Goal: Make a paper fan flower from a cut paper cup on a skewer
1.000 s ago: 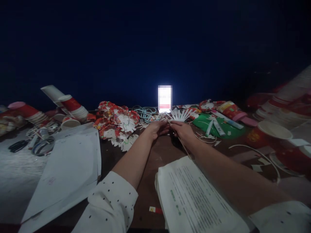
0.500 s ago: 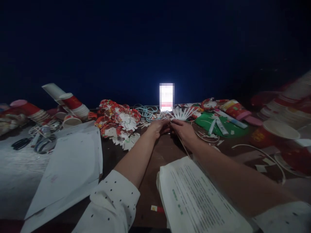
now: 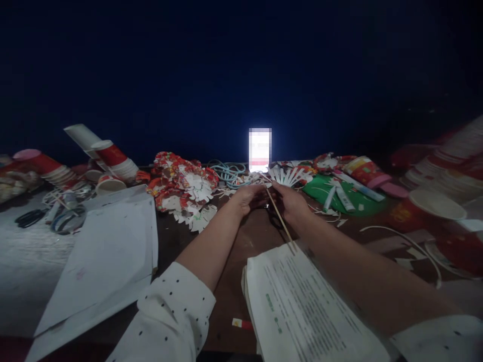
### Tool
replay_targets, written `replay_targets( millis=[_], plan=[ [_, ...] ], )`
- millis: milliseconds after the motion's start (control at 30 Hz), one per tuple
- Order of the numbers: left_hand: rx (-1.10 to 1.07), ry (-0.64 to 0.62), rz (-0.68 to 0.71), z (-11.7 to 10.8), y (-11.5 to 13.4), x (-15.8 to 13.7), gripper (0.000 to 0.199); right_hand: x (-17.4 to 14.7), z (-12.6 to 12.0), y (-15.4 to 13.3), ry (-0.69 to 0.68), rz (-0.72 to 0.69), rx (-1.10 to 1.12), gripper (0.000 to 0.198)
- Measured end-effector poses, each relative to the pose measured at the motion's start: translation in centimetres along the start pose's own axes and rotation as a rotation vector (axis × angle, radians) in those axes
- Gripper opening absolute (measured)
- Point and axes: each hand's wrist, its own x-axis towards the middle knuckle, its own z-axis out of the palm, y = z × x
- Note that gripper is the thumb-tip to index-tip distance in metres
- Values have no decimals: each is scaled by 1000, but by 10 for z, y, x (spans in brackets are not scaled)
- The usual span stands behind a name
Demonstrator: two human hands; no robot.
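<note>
Brown table (image 3: 243, 246), printed sheets (image 3: 302, 301), white papers (image 3: 109, 251), green disc (image 3: 315, 189), paper scraps (image 3: 202, 217)

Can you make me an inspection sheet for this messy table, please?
Surface: brown tabletop, with printed sheets lying on the near part.
Things at hand: a thin stick slanting from between the hands; fanned white strips just beyond.
Clutter: tipped stack of paper cups; red-patterned scraps; tubes on a green sheet.
Hands: left hand and right hand close together; can't tell which grips the stick.
Cables: looped pale-blue cord; black coil, possibly cable.
Surroundings: bright upright screen, image pixelated; dark blue beyond.
</note>
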Motion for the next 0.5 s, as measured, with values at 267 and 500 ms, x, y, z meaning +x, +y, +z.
replay_targets(
  millis=[267,500],
  plan=[
    [22,60,4,8,1,-7,6,3,-1,7,-15,-57,72,20],
    [34,18,20,8,0,-7,6,0,2,3,1,-2,139,19]
  ],
)
